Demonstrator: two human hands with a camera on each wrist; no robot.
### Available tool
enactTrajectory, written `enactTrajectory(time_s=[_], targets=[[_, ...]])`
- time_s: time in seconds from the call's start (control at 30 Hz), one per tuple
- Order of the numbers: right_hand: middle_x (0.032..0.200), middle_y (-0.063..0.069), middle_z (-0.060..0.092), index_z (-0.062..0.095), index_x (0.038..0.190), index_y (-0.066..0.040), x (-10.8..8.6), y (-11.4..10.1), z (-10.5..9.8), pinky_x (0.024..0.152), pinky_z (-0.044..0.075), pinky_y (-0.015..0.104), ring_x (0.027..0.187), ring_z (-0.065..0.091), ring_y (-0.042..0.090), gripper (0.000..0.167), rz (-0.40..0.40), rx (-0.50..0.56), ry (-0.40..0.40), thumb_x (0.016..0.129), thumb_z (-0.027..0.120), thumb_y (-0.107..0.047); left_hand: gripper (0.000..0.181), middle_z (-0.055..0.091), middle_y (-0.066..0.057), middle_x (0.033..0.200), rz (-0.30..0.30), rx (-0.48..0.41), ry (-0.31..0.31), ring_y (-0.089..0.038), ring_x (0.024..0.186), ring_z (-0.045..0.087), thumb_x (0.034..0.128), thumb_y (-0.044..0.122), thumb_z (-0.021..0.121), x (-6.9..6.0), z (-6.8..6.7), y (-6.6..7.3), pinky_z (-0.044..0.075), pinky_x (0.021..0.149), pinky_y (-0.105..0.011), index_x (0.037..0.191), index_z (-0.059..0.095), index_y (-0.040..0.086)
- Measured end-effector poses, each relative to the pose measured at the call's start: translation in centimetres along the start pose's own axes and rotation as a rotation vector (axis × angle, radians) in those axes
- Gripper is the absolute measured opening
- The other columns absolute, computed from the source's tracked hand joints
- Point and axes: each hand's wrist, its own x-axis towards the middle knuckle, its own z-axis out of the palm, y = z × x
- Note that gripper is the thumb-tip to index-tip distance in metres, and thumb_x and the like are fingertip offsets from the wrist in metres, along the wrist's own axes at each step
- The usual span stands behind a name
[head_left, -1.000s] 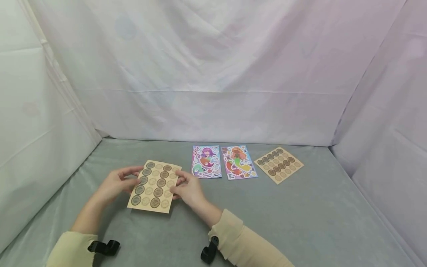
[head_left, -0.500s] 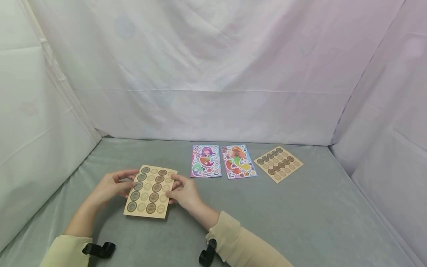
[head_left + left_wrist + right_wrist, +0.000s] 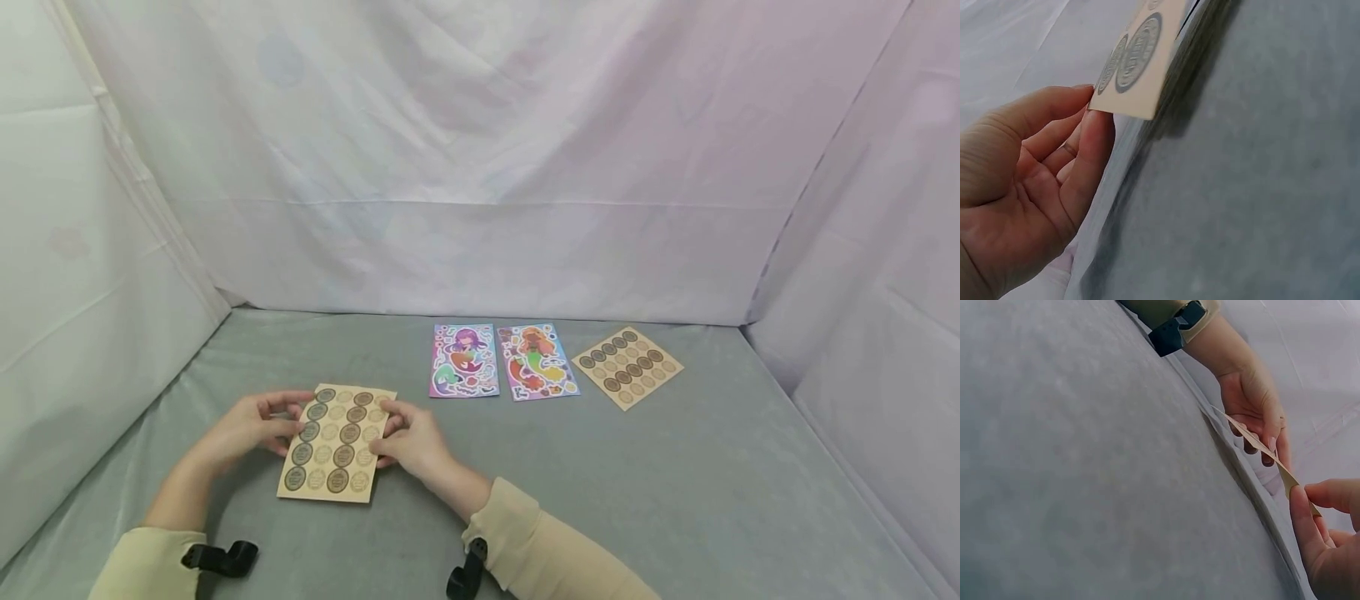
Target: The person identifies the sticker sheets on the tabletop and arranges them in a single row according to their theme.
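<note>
A tan sticker sheet (image 3: 335, 444) printed with rows of round seals is held between both hands, low over the cloth at the left front. My left hand (image 3: 249, 427) pinches its left edge between thumb and fingers; in the left wrist view that hand (image 3: 1041, 156) has the thumb on one face and a fingertip on the other. On the opposite edge, my right hand (image 3: 417, 442) pinches with the thumb on top and fingers beneath. Edge-on in the right wrist view, the sheet (image 3: 1257, 442) looks thin and slightly bent, apart from the table surface.
Two colourful mermaid sticker sheets (image 3: 464, 361) (image 3: 537, 362) lie side by side at the back middle. Right of them a second tan seal sheet (image 3: 627, 367) lies turned at an angle. Grey cloth (image 3: 675, 483) covers the table, and white curtains (image 3: 480, 167) enclose it.
Both hands have brought the tan sheet slightly toward the front and left, lower in the head view. Their hold on its edges stays the same. The other sheets have not moved.
</note>
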Motion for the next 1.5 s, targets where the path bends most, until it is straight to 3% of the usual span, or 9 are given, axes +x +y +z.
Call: enactTrajectory(time_s=[0.1,0.53,0.87,1.07,1.5], targets=[[0.076,0.003,0.050,0.053,0.131,0.005,-0.10,0.18,0.05,0.054,0.057,0.031,0.056,0.057,0.010,0.062,0.003,-0.002,-0.010,0.073,0.069,0.019,0.062,0.053,-0.019,0.098,-0.023,-0.001,-0.026,-0.028,0.076,0.065,0.0843,-0.001,0.066,-0.10,-0.14,-0.07,0.057,0.060,-0.044,0.139,0.039,-0.010],[0.075,0.004,0.052,0.052,0.133,0.004,-0.62,0.25,0.13,0.053,0.057,0.031,0.055,0.057,0.010,0.064,0.029,-0.046,-0.051,0.073,0.071,0.017,0.065,0.058,-0.015,0.093,-0.016,-0.005,-0.142,-0.026,0.074,0.064,0.0869,0.006,0.068,-0.13,-0.76,-0.90,0.057,0.059,-0.044,0.138,0.034,-0.015],[0.074,0.004,0.052,0.052,0.132,0.003,-0.60,0.45,0.16,0.052,0.056,0.029,0.055,0.056,0.011,0.063,0.055,-0.097,-0.069,0.073,0.071,0.016,0.065,0.060,-0.013,0.091,-0.026,-0.001,-0.165,-0.026,0.073,0.064,0.0872,0.006,0.067,-0.25,-0.73,-0.84,0.057,0.060,-0.044,0.138,0.033,-0.017],[0.072,0.004,0.052,0.052,0.133,0.002,-0.53,0.40,0.22,0.050,0.055,0.028,0.052,0.056,0.012,0.064,0.061,-0.185,-0.074,0.073,0.074,0.013,0.064,0.060,-0.015,0.091,-0.016,0.021,-0.179,-0.027,0.071,0.064,0.0884,0.005,0.066,-0.27,-0.72,-0.69,0.057,0.058,-0.042,0.138,0.032,-0.017],[0.068,0.004,0.053,0.050,0.134,0.004,-0.37,0.19,0.26,0.046,0.054,0.028,0.047,0.058,0.012,0.067,0.065,-0.276,-0.085,0.073,0.075,0.012,0.064,0.060,-0.014,0.089,-0.036,0.073,-0.165,-0.025,0.068,0.063,0.0868,0.006,0.068,-0.19,-0.35,-0.28,0.056,0.056,-0.038,0.137,0.034,-0.017]])
